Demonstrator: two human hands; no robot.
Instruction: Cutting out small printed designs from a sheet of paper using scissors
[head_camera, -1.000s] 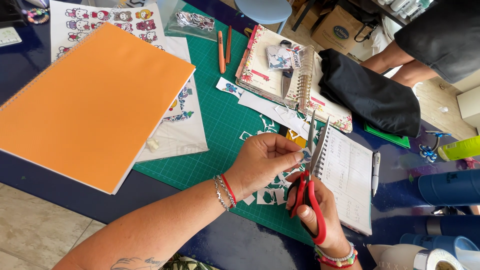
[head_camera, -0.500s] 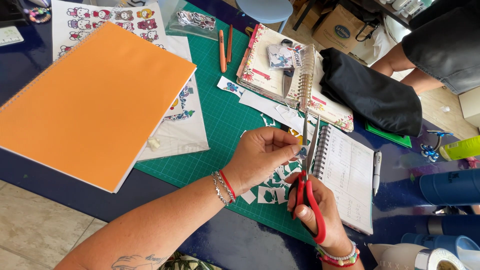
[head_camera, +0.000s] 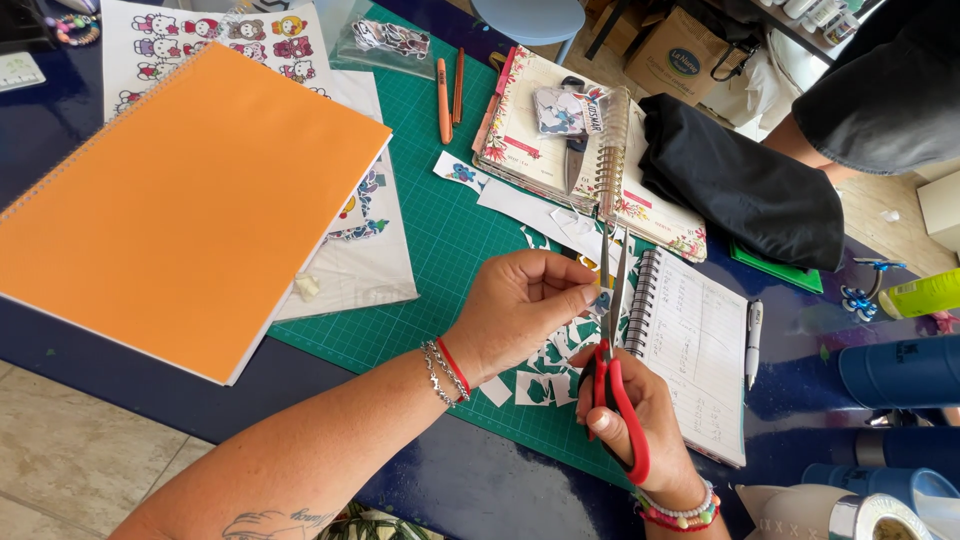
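Observation:
My left hand (head_camera: 525, 310) pinches a small printed paper cut-out (head_camera: 601, 300) between thumb and fingers, above the green cutting mat (head_camera: 420, 250). My right hand (head_camera: 645, 410) grips red-handled scissors (head_camera: 612, 350), whose blades point away from me and sit against the cut-out. White paper scraps (head_camera: 545, 370) lie on the mat under both hands.
A large orange spiral notebook (head_camera: 190, 200) covers sticker sheets (head_camera: 200, 30) at left. A lined notepad (head_camera: 695, 350) with a pen (head_camera: 752, 345) lies at right, a floral planner (head_camera: 560, 130) and black cloth (head_camera: 745, 185) behind. Another person's arm (head_camera: 800, 140) is at the far right. Blue bottles (head_camera: 900, 370) stand nearby.
The scissors have swung upright and their blades have closed in on the cut-out. My left hand has turned the piece a little. Both hands stay in the same spot.

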